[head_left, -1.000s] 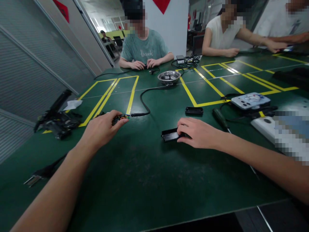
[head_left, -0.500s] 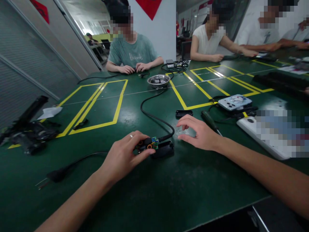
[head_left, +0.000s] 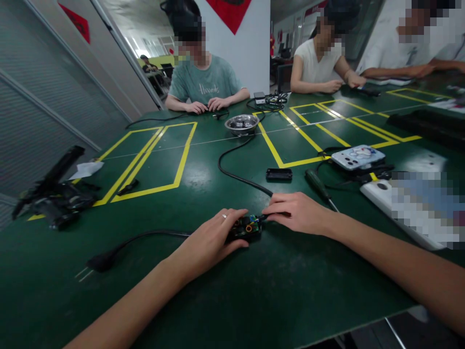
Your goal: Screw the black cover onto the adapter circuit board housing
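Observation:
My left hand [head_left: 214, 237] is closed over a small circuit board [head_left: 250, 224] with a copper-coloured ring coil and blue and green parts. The board lies in or on a black plastic case half [head_left: 250, 236]; the fingers hide much of both. Just right of the board, my right hand [head_left: 296, 212] pinches the end of a black cable [head_left: 241, 178]. That cable curves away towards the metal bowl. Out from under my left hand runs a power cord with a two-pin plug [head_left: 101, 261]. A second black case half [head_left: 279, 174] rests farther back, with its hollow side up.
A screwdriver [head_left: 321, 189] lies right of the case half, near a phone [head_left: 358, 157] and a white device [head_left: 395, 213]. The metal bowl [head_left: 241, 124] holds small dark parts. Black parts [head_left: 61, 203] sit at left. Several people sit across the table.
My right hand has moved left and down, from open in the air to gripping the cable end. My left hand has brought the board over the black case half.

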A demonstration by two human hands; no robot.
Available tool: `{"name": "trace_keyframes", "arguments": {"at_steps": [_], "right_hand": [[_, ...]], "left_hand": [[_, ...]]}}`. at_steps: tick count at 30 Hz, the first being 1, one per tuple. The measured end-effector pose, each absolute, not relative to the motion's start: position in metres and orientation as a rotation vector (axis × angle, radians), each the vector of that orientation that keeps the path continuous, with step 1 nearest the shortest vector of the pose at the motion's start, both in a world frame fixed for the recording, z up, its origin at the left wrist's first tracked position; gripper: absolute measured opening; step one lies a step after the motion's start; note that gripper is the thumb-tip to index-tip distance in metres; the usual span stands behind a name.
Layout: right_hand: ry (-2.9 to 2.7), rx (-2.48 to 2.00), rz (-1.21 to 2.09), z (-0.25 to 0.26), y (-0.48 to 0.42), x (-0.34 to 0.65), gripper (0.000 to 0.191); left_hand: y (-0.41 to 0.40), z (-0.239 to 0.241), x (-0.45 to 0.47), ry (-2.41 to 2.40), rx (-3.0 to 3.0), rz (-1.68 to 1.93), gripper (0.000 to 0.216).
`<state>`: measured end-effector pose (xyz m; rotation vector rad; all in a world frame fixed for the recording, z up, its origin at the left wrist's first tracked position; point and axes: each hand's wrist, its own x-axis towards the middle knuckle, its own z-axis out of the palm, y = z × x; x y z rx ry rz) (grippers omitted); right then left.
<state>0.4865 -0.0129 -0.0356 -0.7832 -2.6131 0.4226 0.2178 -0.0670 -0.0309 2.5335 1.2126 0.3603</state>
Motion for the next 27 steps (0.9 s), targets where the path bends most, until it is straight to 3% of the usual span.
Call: {"name": "trace_keyframes", "arguments": {"at_steps": [8,13,17,21,27], "right_hand": [[-2.762,-0.844,0.274,-0.027,-0.026,0.481,0.033],[-2.772,-0.864,0.235,-0.024,-0.03,0.479,0.03],[-2.798,-0.906,0.243,-0.022,-0.031,0.477,0.03],[-2.826,-0.902,0.265,-0.02,-0.031,0.478,0.031],[-2.855,-0.828,0.106,-0.025,-0.032,0.477,0.033]], "left_hand": [[-0.067,-0.032,0.212,1.122,2.586,0.35,0.037],[-0.067,-0.028,0.212,1.126,2.561,0.322,0.037],[-0.064,-0.016,0.192,1.198,2.43,0.277,0.05],[-0.058,-0.006,0.171,1.192,2.247,0.265,0.013],[-0.056,-0.008,0.174,1.152,2.258,0.309,0.011]]}}
